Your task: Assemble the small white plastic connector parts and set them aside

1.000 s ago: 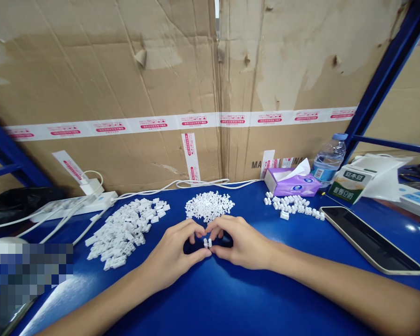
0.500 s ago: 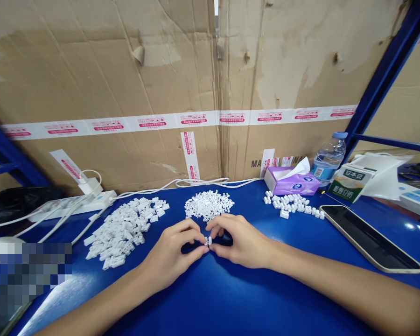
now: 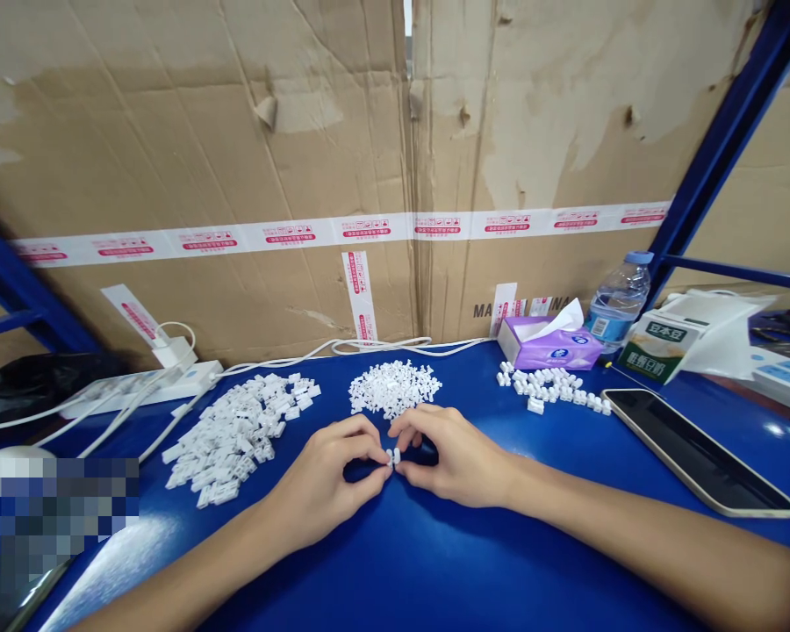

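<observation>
Recording the head view: the left hand [image 3: 326, 478] and right hand [image 3: 454, 461] meet over a blue work table [image 3: 395, 562], fingers curled inward, both closed in a fingertip pinch on one small white plastic part [image 3: 393, 456]. The part sits between the two hands; whether it touches the table cannot be told, and its detail is too small to resolve. Just beyond the fingers lies a heap of small white plastic pieces [image 3: 393, 388]. To the left is a larger spread of white plastic blocks [image 3: 233, 434], and to the right a loose band of white plastic parts [image 3: 546, 389] near a tissue box [image 3: 549, 344]. A smartphone [image 3: 698, 452] lies at right, a white power strip [image 3: 138, 391] at left. Risks, as judged: the part is tiny and held only at the fingertips, so uneven pressure could squeeze it loose. Dropped, it could land in the nearby heap and be lost among similar pieces. A sideways hand movement could also scatter the heap's edge.
</observation>
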Demonstrator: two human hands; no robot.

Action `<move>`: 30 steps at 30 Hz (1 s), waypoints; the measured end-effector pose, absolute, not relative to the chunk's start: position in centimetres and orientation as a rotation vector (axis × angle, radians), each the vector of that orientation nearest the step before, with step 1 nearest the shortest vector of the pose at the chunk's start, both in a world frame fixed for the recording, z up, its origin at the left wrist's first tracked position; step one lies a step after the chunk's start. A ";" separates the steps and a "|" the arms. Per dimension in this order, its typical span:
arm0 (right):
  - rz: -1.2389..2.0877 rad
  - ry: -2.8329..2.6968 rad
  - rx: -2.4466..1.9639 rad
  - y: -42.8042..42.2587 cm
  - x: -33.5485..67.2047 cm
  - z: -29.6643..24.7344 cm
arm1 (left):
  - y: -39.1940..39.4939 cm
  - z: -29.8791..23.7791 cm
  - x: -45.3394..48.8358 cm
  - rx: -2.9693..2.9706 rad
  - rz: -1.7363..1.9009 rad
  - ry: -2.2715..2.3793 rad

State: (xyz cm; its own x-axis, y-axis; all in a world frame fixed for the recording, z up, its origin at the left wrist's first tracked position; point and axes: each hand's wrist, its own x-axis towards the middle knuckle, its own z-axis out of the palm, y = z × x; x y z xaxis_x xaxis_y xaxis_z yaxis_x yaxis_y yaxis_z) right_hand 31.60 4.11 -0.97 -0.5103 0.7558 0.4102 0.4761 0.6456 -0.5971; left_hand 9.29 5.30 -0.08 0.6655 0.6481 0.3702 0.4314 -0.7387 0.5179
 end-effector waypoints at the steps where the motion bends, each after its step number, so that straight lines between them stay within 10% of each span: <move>1: 0.547 -2.201 -0.954 4.1 31.6 -1.0 | 5.3 -0.1 9.3 2.499 0.763 0.860; 30: 0.549 -2.118 -0.865 4.0 31.6 -1.1 | 5.3 0.7 9.4 2.410 0.656 0.931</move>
